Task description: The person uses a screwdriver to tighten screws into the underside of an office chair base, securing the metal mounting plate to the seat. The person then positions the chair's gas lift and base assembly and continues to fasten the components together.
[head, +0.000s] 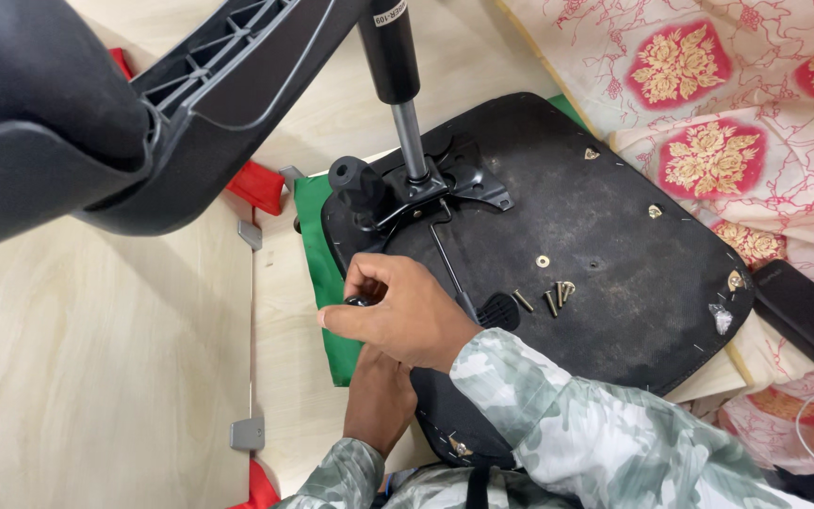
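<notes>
The upturned chair seat [595, 236] lay black underside up on a pale wooden surface [96, 349], with a green cloth [317, 254] under its left edge. The metal mechanism plate [435, 184] was mounted near the top of the seat, and the gas lift cylinder [398, 85] rose from it toward the camera. A black round knob [358, 179] stood just left of the plate.

The right hand [402, 316] was closed around a small black part [358, 302] at the left rim of the seat, thumb and fingers curled over it. The part sat at the fingertips, directly below the knob and well clear of the mechanism plate. The left hand [381, 396] lay underneath the right one, against the seat edge; whether it gripped anything could not be told, since the right hand covered its fingers.

Loose brass screws [548, 300] rested on the seat just right of the right hand, a washer [543, 261] above them. A black armrest [143, 104] overhung the upper left. Patterned red-and-cream fabric [708, 113] lay to the right.
</notes>
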